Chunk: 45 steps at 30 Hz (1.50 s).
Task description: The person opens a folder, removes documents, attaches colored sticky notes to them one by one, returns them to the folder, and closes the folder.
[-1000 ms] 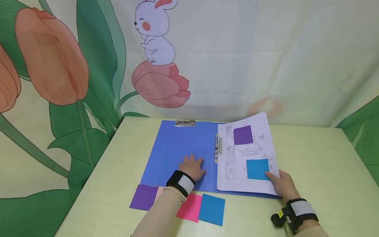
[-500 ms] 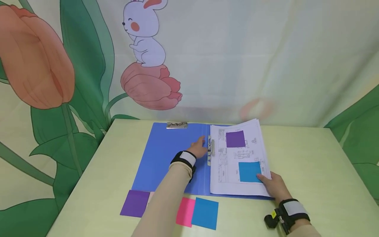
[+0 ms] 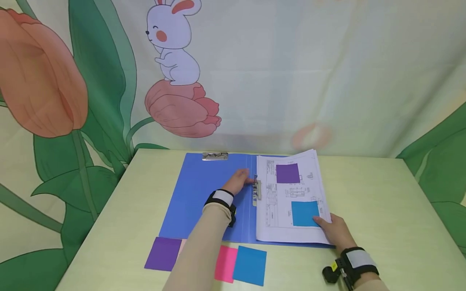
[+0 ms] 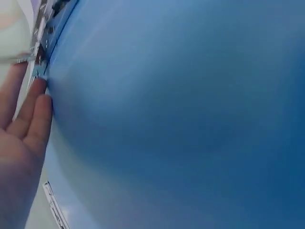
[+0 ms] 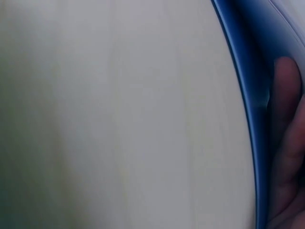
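A blue folder lies opened flat on the table. At its spine a metal lever clip stands beside a stack of printed drawing sheets. My left hand reaches over the left cover, its fingertips at the clip; in the left wrist view its fairly straight fingers touch the metal lever. My right hand pinches the stack's lower right edge, thumb on top beside a blue square. In the right wrist view its fingers lie beneath the sheets, above the cover.
A purple square lies on the top sheet. Along the front of the folder are purple, pink and blue paper squares, partly behind the left sleeve. Another metal clip sits at the left cover's top. A printed curtain hangs behind.
My left hand has moved from the left cover up and right to the clip at the spine. My right hand keeps its grip on the sheets. The view has shifted slightly.
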Each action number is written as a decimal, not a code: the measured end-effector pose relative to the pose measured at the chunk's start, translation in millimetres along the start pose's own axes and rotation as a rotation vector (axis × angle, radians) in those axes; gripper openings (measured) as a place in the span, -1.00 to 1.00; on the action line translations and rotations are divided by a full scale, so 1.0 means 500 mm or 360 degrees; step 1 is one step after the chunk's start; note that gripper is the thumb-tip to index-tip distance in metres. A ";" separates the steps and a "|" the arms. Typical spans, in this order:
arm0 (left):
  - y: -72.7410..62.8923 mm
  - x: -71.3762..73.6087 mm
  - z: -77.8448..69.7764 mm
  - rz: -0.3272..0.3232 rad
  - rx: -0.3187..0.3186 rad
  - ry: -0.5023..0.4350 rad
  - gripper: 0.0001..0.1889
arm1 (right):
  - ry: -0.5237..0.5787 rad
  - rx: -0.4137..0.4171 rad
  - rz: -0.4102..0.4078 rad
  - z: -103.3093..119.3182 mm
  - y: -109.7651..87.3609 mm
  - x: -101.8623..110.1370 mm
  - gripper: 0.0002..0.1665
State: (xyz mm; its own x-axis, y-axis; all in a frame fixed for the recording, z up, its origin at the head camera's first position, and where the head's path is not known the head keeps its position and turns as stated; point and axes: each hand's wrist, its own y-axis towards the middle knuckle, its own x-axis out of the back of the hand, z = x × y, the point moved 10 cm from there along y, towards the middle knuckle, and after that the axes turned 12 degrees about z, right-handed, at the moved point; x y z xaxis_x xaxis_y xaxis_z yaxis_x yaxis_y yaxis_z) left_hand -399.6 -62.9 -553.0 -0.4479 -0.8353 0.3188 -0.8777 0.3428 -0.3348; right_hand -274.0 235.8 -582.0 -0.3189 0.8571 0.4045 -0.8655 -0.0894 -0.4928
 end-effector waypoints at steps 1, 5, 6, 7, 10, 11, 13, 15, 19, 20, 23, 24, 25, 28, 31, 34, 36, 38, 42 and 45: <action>-0.037 -0.004 -0.034 0.0009 -0.0034 0.0082 -0.46 | 0.0005 0.0000 -0.0001 -0.001 -0.001 0.001 -0.27; -0.099 -0.020 -0.089 0.0060 -0.0057 0.0302 -0.53 | 0.0016 0.0015 -0.0002 0.001 -0.001 0.001 -0.28; -0.104 -0.022 -0.092 0.0074 -0.0048 0.0347 -0.57 | 0.0013 0.0021 -0.0003 0.002 -0.001 0.001 -0.27; -0.104 -0.024 -0.091 0.0086 -0.0047 0.0389 -0.59 | 0.0011 0.0021 -0.0006 0.002 -0.001 0.002 -0.28; -0.099 -0.022 -0.071 0.0115 0.0031 0.0391 -0.59 | 0.0006 0.0013 -0.0005 0.001 -0.002 0.001 -0.28; -0.096 -0.020 -0.063 0.0123 0.0054 0.0408 -0.57 | 0.0009 0.0004 -0.0003 0.000 -0.002 0.001 -0.28; -0.092 -0.016 -0.049 0.0132 0.0092 0.0411 -0.54 | 0.0025 -0.0009 0.0001 -0.002 -0.002 0.000 -0.28; -0.090 -0.013 -0.043 0.0136 0.0102 0.0402 -0.53 | 0.0044 -0.0030 0.0007 -0.005 -0.001 -0.001 -0.28; -0.085 -0.012 -0.038 0.0134 0.0095 0.0356 -0.53 | 0.0081 -0.0062 0.0016 -0.013 0.002 -0.001 -0.25; -0.084 -0.012 -0.036 0.0131 0.0104 0.0348 -0.53 | 0.0085 -0.0065 0.0019 -0.014 0.003 -0.001 -0.24; -0.083 -0.014 -0.037 0.0139 0.0109 0.0343 -0.53 | 0.0076 -0.0060 0.0024 -0.013 0.004 0.000 -0.23; -0.083 -0.015 -0.039 0.0145 0.0108 0.0353 -0.53 | 0.0070 -0.0060 0.0023 -0.013 0.004 0.001 -0.24; -0.083 -0.016 -0.040 0.0148 0.0109 0.0363 -0.53 | 0.0063 -0.0060 0.0021 -0.013 0.004 0.001 -0.24; -0.083 -0.018 -0.042 0.0159 0.0104 0.0376 -0.53 | 0.0032 -0.0063 0.0014 -0.013 0.004 0.003 -0.24; -0.081 -0.019 -0.041 0.0156 0.0100 0.0380 -0.52 | 0.0022 -0.0066 0.0019 -0.015 0.003 0.003 -0.22; -0.078 -0.017 -0.039 0.0117 0.0093 0.0427 -0.43 | 0.0029 -0.0066 0.0032 -0.015 0.002 -0.001 -0.22; -0.080 -0.014 -0.039 0.0062 0.0121 0.0536 -0.29 | 0.0020 -0.0071 0.0039 -0.014 0.000 -0.002 -0.22; -0.080 -0.012 -0.037 -0.0004 0.0156 0.0710 -0.14 | 0.0029 -0.0069 0.0053 -0.013 -0.002 -0.002 -0.20; -0.086 -0.015 -0.032 -0.0127 0.0251 0.1029 0.07 | 0.0056 -0.0065 0.0073 -0.012 -0.003 -0.001 -0.19; -0.089 -0.019 -0.024 -0.0173 0.0294 0.1133 0.14 | 0.0062 -0.0072 0.0067 -0.012 -0.001 -0.002 -0.20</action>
State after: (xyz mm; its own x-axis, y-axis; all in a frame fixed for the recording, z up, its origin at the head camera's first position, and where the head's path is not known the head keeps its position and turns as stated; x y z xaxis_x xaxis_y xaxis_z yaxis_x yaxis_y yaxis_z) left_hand -358.5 -64.8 -530.4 -0.4175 -0.3583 0.8350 -0.9084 0.1437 -0.3926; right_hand -270.8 238.0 -587.0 -0.3387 0.8723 0.3526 -0.8328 -0.1036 -0.5438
